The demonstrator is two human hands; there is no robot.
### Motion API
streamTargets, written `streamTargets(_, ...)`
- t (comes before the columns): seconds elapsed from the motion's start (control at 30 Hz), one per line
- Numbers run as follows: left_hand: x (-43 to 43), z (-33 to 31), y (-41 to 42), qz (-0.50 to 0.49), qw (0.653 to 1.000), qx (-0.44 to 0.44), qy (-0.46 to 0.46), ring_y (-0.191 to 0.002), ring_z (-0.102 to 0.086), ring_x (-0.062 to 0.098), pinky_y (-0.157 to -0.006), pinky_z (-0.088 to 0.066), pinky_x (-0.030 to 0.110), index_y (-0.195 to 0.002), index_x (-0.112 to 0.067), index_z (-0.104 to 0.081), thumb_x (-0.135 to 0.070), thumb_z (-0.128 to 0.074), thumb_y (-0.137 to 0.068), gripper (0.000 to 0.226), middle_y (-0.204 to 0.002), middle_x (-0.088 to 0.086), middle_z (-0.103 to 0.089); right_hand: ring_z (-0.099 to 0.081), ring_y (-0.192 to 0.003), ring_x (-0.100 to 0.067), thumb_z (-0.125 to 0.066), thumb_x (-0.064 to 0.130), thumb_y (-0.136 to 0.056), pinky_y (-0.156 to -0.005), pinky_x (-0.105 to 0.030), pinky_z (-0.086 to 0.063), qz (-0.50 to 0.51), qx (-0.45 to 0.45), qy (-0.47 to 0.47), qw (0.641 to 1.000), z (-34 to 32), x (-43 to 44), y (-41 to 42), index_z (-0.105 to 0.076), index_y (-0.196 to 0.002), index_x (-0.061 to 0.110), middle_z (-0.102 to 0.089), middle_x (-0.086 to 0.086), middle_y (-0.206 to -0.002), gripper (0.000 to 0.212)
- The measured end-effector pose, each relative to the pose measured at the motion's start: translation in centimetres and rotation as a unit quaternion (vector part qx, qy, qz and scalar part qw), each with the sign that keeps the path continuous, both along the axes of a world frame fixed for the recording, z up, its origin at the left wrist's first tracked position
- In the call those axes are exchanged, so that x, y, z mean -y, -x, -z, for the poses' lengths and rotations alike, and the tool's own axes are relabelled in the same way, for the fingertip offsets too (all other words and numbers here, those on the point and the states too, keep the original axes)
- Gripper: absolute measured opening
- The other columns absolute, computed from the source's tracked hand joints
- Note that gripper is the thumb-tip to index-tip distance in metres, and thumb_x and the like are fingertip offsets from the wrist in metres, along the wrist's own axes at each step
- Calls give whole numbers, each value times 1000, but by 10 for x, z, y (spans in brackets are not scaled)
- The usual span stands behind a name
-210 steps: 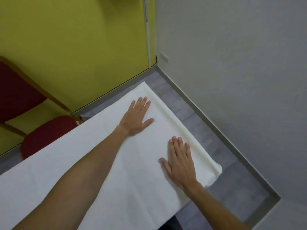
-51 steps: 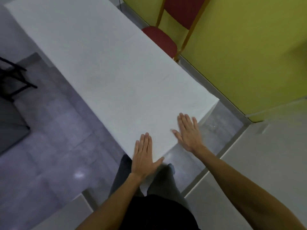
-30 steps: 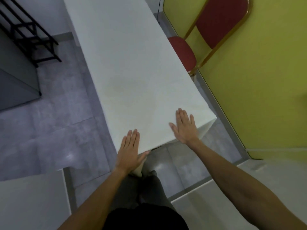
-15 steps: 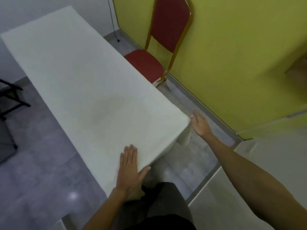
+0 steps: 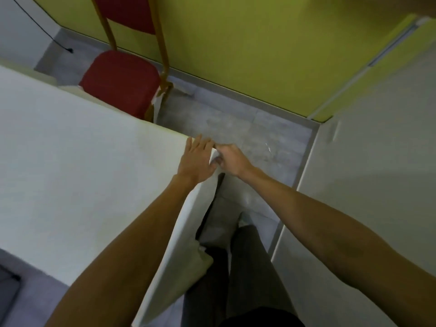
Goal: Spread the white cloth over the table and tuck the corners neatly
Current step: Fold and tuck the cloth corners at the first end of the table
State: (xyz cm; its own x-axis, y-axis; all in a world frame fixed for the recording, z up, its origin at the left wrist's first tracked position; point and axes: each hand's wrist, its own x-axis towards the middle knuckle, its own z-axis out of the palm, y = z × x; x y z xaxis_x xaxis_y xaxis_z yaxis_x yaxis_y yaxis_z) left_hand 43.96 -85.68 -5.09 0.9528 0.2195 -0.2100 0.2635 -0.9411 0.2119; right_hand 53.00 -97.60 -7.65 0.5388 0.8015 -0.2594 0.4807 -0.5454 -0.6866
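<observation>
Yellow wall (image 5: 259, 43) behind, grey floor (image 5: 236, 121) below, red chair (image 5: 120, 81) beside. Spread over the table: white cloth (image 5: 82, 161), loose at the corner. Pressing flat there with straight fingers: left hand (image 5: 197, 161). Pinching the corner flap in curled fingers: right hand (image 5: 232, 159). Probably light, soft, quick to crease and slide; best pinched at the fold, pinned from above.
</observation>
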Motion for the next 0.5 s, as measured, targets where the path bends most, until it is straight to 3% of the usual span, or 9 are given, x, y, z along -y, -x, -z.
streamTargets(0.07,4,5,-7,-6,1000,22,-21,-130,-49,28,-119,-19,48,-122,-20,-57,-45,-58,-92,39,-133,3,-59,-68,-90,-34,-63,10,-89,-76,-36,-52,-8,30,-2,1000,7,6,-5,-69,-106,6,-73,-16,-99,19)
streamTargets(0.13,4,6,-13,-9,998,35,-42,-110,-63,26,-114,-32,46,-106,-20,-66,-43,-64,-89,29,-113,3,-70,-67,-82,-34,-63,18,-92,-68,-37,-51,-16,48,-1,999,11,10,-9,-70,-97,5,-72,-16,-90,15)
streamTargets(0.27,6,-3,-32,8,997,-50,-53,-76,-67,20,-88,-54,36,-86,-18,-73,-36,-62,-90,21,-85,2,-73,-66,-78,-32,-60,31,-96,-61,-34,-43,-17,96,31,995,13,20,-13,-71,-90,8,-70,-15,-87,26)
streamTargets(0.37,8,-9,-44,19,995,-92,-41,-72,-67,21,-75,-57,32,-88,-18,-73,-32,-61,-92,19,-83,3,-72,-65,-83,-29,-59,34,-95,-68,-31,-36,-34,137,79,987,18,23,-14,-74,-86,14,-71,-9,-85,27)
streamTargets(0.5,9,-6,-50,34,991,-120,-52,-77,-69,20,-75,-57,32,-96,-21,-73,-33,-61,-93,17,-93,1,-74,-59,-94,-30,-53,33,-98,-79,-36,-36,-45,138,112,983,24,27,-12,-74,-89,11,-69,-11,-93,31)
